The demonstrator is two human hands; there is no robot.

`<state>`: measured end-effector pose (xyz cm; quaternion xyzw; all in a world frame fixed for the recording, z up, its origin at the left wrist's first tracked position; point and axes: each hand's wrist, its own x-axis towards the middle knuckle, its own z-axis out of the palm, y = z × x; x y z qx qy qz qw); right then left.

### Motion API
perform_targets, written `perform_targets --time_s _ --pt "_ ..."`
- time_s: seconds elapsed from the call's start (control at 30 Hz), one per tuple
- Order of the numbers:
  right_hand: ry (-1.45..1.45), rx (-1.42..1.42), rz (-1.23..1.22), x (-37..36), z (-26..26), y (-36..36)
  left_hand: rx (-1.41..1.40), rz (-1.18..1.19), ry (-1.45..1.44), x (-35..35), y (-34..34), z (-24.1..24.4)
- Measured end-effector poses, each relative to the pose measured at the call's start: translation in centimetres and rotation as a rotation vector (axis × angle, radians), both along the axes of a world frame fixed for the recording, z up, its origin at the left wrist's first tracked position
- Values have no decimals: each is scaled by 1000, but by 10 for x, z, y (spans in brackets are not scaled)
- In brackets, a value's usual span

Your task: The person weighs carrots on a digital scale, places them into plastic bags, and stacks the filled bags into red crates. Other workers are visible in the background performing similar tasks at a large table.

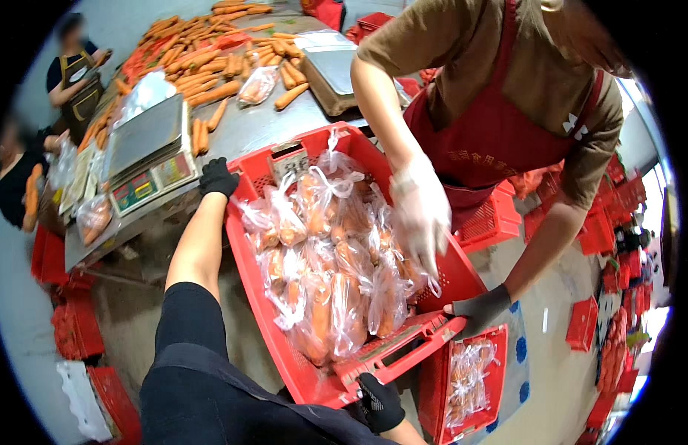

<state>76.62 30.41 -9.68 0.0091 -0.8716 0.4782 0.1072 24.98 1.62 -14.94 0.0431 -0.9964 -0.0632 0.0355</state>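
Observation:
A red plastic crate [266,356] full of knotted clear plastic bags of carrots [322,300] is before me, tilted in the view. My left hand [218,178], in a black glove, grips its far left rim beside the metal table. My right hand [379,405], also black-gloved, is closed on the near edge by the handle. Across from me a co-worker in a dark red apron [488,144] holds the crate's right corner with a grey-gloved hand [483,311]; the co-worker's other hand, in a pale glove [422,206], is blurred over the bags.
The metal table [255,125] bears loose carrots [210,72], a digital scale [149,150] at left and another scale [330,67] at the back. A second red crate of bagged carrots [469,384] stands low at right. Red crates line both sides; two people are at far left.

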Motion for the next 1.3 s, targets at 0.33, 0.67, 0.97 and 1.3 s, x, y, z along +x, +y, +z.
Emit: perform_targets --time_s 0.33,0.67,0.97,1.3 --pt "-50 86 -151 4 -9 -25 236 -194 -19 -109 126 -59" --pt "-127 -373 -458 -3 26 -44 217 -579 -221 -215 69 -95" --pt "-328 -897 -665 -46 62 75 416 -226 -846 -119 -52 -20" --pt "-78 354 200 -135 201 304 1115 443 -1149 140 -41 79"
